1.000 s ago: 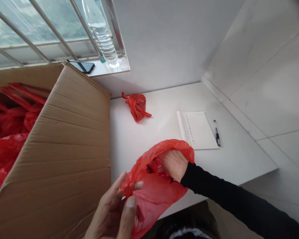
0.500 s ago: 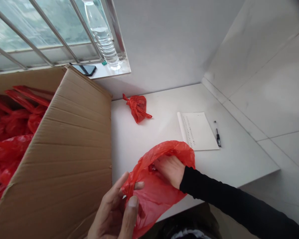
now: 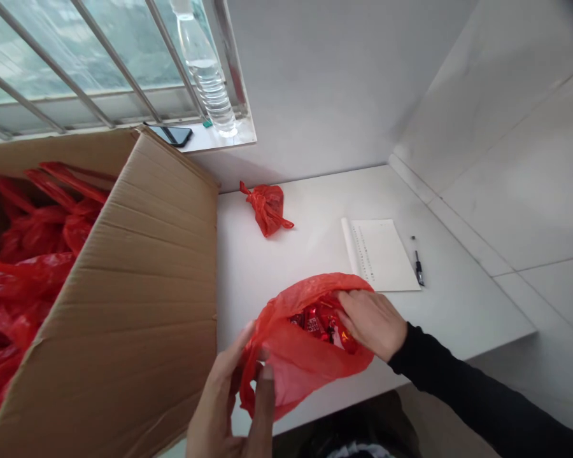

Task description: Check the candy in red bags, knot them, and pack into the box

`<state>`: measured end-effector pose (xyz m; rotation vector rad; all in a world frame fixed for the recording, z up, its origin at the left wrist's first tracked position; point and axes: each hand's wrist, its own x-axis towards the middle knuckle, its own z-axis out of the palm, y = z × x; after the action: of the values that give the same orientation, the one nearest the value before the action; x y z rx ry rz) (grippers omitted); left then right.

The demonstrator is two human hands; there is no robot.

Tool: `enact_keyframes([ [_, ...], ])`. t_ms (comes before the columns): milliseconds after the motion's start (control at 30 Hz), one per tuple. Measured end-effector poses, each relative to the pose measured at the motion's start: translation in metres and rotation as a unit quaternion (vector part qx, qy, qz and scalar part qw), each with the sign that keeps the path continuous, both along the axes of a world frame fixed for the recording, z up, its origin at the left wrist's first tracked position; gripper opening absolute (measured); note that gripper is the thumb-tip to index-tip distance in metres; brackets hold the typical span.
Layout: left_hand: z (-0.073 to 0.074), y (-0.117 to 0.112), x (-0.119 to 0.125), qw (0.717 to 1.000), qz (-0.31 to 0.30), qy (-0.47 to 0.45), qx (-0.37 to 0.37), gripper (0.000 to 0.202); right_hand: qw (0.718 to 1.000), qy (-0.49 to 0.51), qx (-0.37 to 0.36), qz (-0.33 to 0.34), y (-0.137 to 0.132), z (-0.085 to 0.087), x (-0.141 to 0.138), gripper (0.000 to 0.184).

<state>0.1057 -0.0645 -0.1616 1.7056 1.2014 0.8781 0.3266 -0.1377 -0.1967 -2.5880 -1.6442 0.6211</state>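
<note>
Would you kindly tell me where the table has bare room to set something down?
Between the knotted bag and the notebook, and right of the pen, the table is bare. It's crowded at the near edge, where the left hand and right hand touch the open bag; the cardboard box bounds the left side.

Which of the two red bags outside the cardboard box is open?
The near red bag, with the left hand at its rim: shiny red packets show in its wide mouth. The other bag, by the wall, is knotted shut.
</note>
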Motion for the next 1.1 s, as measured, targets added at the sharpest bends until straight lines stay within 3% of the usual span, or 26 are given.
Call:
enact_keyframes([
  [100, 0.002, 0.011, -0.005, 0.995, -0.026, 0.062, 0.069, 0.032, 0.985, 0.124, 0.116, -0.031, -0.011, 0.027, 0.003, 0.012],
  [200, 0.016, 0.017, -0.004, 0.995, -0.019, 0.060, 0.078, 0.022, 0.911, 0.328, 0.235, -0.089, -0.025, 0.059, 0.005, 0.007],
  [300, 0.036, 0.016, 0.006, 0.995, -0.006, 0.034, 0.096, 0.017, 0.863, 0.405, 0.290, -0.088, -0.037, 0.084, 0.004, 0.009],
  [400, 0.055, 0.009, 0.022, 0.991, -0.034, -0.020, 0.126, 0.019, 0.863, 0.367, 0.342, -0.058, -0.038, 0.096, -0.003, 0.022],
  [500, 0.071, 0.001, 0.036, 0.979, -0.099, -0.059, 0.169, 0.035, 0.886, 0.312, 0.342, 0.022, -0.027, 0.097, -0.014, 0.049],
  [533, 0.075, 0.000, 0.039, 0.972, -0.129, -0.064, 0.184, 0.040, 0.892, 0.305, 0.330, 0.051, -0.021, 0.097, -0.017, 0.049],
  [600, 0.081, -0.002, 0.042, 0.954, -0.193, -0.069, 0.219, 0.049, 0.892, 0.311, 0.315, 0.094, -0.010, 0.098, -0.024, 0.029],
  [667, 0.080, -0.001, 0.040, 0.940, -0.229, -0.065, 0.246, 0.052, 0.881, 0.319, 0.334, 0.103, -0.003, 0.100, -0.028, 0.007],
  [700, 0.076, 0.000, 0.038, 0.939, -0.225, -0.060, 0.254, 0.052, 0.879, 0.314, 0.346, 0.096, -0.001, 0.102, -0.029, 0.010],
  [800, 0.052, 0.007, 0.033, 0.946, -0.185, -0.048, 0.261, 0.057, 0.886, 0.283, 0.362, 0.072, 0.001, 0.108, -0.028, 0.011],
  [900, 0.026, 0.016, 0.028, 0.928, -0.248, -0.085, 0.265, 0.047, 0.884, 0.244, 0.380, 0.120, 0.000, 0.115, -0.025, 0.006],
  [967, 0.019, 0.021, 0.024, 0.934, -0.279, -0.107, 0.197, 0.027, 0.888, 0.188, 0.397, 0.139, -0.001, 0.118, -0.023, 0.010],
  [1100, 0.035, 0.021, 0.022, 0.980, -0.145, -0.133, -0.040, 0.040, 0.886, 0.090, 0.419, 0.180, -0.008, 0.120, -0.020, 0.033],
])
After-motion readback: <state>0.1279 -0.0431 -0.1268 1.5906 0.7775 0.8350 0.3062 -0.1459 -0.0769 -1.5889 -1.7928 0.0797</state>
